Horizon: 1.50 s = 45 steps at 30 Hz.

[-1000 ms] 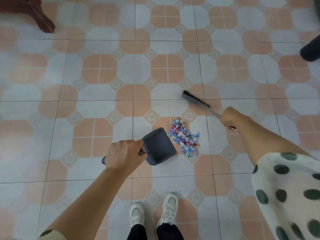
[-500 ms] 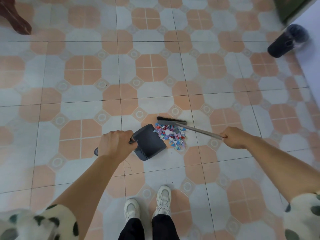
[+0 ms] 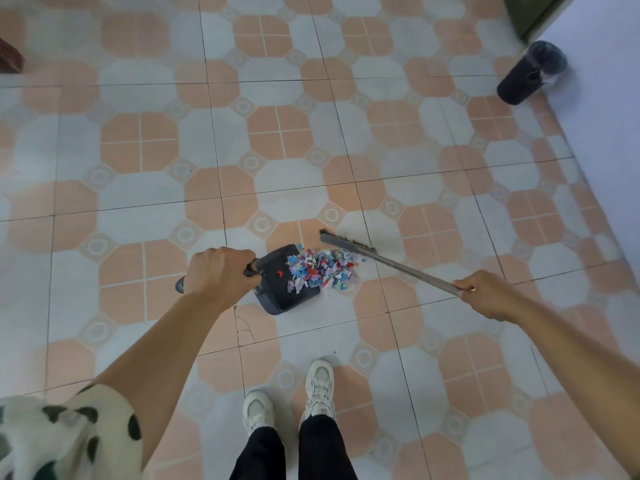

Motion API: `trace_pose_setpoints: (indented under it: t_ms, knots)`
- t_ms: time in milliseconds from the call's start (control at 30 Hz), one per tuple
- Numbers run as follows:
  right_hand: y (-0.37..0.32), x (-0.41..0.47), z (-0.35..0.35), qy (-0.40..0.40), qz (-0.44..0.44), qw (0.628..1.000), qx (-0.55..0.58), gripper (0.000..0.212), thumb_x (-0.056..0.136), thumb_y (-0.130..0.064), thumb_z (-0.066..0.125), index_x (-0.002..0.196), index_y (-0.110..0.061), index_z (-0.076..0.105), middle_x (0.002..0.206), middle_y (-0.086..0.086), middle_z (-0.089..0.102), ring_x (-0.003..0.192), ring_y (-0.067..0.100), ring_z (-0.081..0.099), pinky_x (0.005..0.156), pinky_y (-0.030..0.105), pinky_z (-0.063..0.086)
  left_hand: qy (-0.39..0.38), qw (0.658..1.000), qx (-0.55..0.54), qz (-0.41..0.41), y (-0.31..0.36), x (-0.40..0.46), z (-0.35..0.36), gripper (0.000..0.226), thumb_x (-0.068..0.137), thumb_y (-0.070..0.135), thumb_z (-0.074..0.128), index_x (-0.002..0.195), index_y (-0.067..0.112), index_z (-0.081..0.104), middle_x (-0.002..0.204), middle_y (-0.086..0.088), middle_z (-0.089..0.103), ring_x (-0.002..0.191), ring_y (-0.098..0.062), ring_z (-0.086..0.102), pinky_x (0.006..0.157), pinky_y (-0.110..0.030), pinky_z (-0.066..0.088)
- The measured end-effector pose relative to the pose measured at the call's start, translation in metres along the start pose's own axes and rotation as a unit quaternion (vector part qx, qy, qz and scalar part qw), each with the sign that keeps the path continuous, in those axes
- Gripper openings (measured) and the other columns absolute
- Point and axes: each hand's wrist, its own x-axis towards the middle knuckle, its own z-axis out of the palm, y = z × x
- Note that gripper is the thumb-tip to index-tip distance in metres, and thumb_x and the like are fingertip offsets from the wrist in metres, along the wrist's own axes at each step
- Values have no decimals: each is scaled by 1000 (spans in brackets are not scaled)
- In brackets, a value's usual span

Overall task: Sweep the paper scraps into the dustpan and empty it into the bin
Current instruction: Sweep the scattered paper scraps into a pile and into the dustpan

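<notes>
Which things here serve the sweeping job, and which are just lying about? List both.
For the job:
paper scraps
dustpan, held by left hand
brush, held by right hand
black bin

Just there:
wooden furniture leg
white sneakers

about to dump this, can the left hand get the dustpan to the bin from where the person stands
Probably not without walking. The left hand holds the dustpan at the feet, while the bin stands far off by the wall; bare floor lies between.
</notes>
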Motion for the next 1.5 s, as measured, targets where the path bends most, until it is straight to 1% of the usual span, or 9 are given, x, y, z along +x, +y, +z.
trace_pose_setpoints:
  t_ms: [133,167,333,633,833,967,1267,1400,1500]
  knots:
    - [9,13,18,-5,105,987,119,36,97,-7,38,124,-11,61,60,8,47,44,14,32,46,23,25,3,999,20,35,1,4,0,16,82,31,57,75,20,64,63,-1,63,61,-23,55,51,-24,30]
    - [8,18,23,-5,129,981,144,36,95,-4,37,119,-3,63,62,10,45,45,14,32,47,24,25,0,999,25,41,2,5,0,16,82,31,56,75,19,64,63,-1,63,61,-23,56,51,-24,30]
    - [-25,20,51,-17,180,955,235,22,90,3,37,100,5,57,60,11,48,37,13,34,37,17,24,-23,996,57,68,8,9,-2,17,84,32,52,78,20,62,65,0,61,64,-24,57,56,-26,35]
    - [-75,-8,72,-96,159,926,329,25,89,2,36,103,4,56,59,9,47,30,10,32,33,14,23,-31,994,71,72,14,11,-3,17,85,35,50,82,22,61,68,1,60,65,-22,53,57,-26,34]
    - [-85,-32,69,-143,120,911,367,25,83,1,39,96,-3,60,59,9,46,34,10,30,32,13,22,-36,994,71,70,13,7,-5,18,87,37,50,81,23,59,69,1,60,64,-22,51,56,-27,31]
    - [-80,-42,61,-141,106,913,369,35,86,1,42,111,-1,65,59,10,46,35,9,31,32,14,22,-31,995,70,69,9,5,-4,18,86,34,50,83,21,62,70,0,63,64,-23,53,54,-27,30]
    - [-64,-40,21,-79,54,957,275,37,89,-2,44,122,1,61,59,10,48,37,12,33,39,16,22,-23,997,46,52,-9,-11,-5,21,85,35,53,78,18,62,67,-2,64,65,-26,58,58,-29,39]
    - [-73,-24,11,-52,38,968,243,40,91,-3,45,128,-6,59,59,10,50,37,13,35,37,15,25,-24,998,46,40,-21,-20,-8,21,84,34,53,72,17,57,62,0,61,59,-24,53,56,-27,38]
    - [-90,1,12,-30,22,982,183,36,92,-2,43,124,1,60,61,11,48,41,15,35,39,17,25,-25,998,50,39,-30,-28,-9,19,83,34,53,73,18,58,62,0,61,60,-24,54,53,-26,34]
